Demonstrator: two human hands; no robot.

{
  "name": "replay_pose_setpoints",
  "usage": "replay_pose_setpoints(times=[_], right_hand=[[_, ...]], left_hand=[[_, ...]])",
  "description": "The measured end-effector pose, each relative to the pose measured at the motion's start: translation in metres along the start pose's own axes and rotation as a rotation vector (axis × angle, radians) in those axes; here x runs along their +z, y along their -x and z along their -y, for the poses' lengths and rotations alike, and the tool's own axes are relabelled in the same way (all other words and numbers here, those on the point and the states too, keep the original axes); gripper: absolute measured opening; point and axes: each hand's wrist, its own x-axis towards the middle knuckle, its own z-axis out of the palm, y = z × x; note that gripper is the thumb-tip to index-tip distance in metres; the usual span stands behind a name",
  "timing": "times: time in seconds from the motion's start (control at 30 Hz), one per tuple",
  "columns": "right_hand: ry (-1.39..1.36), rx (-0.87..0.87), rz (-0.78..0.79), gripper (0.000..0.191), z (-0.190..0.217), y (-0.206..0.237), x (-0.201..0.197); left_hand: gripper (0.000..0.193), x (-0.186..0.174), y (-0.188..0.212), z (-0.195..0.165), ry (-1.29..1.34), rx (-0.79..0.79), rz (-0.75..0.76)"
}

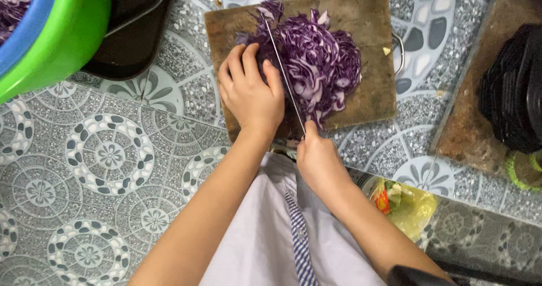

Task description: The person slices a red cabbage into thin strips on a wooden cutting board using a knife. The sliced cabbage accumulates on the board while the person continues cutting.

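Observation:
A worn wooden cutting board lies on the patterned tile floor. On it is a heap of shredded purple cabbage. My left hand presses down on an uncut piece of cabbage at the board's left side, fingers curled. My right hand grips the handle of a knife whose thin blade runs up across the cabbage, right beside my left fingers.
A green basin holding a blue one with purple cabbage sits at top left, a dark tray beside it. Black stacked items rest on a brown slab at right. A yellow plastic bag lies near my right arm.

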Motion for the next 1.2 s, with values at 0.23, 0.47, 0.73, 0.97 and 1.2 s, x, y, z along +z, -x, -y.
replay_pose_setpoints(times=[0.23,0.47,0.73,0.97,1.2], right_hand=[[-0.04,-0.051,-0.009,0.028,0.03,0.004,-0.015],[0.004,-0.041,0.012,0.03,0.043,0.014,-0.025],[0.05,-0.043,-0.004,0.033,0.046,0.003,-0.018],[0.094,-0.018,-0.02,0.031,0.048,-0.002,-0.013],[0.094,0.024,0.031,0.033,0.045,-0.003,-0.013]], left_hand=[[0.032,-0.001,-0.002,0.002,0.024,-0.013,0.005],[0.032,-0.001,-0.002,0.003,0.032,-0.013,0.024],[0.03,0.0,-0.004,0.004,0.033,-0.014,0.062],[0.028,-0.002,-0.005,0.004,0.06,-0.046,0.052],[0.028,-0.005,-0.006,0.004,0.066,0.002,0.077]])
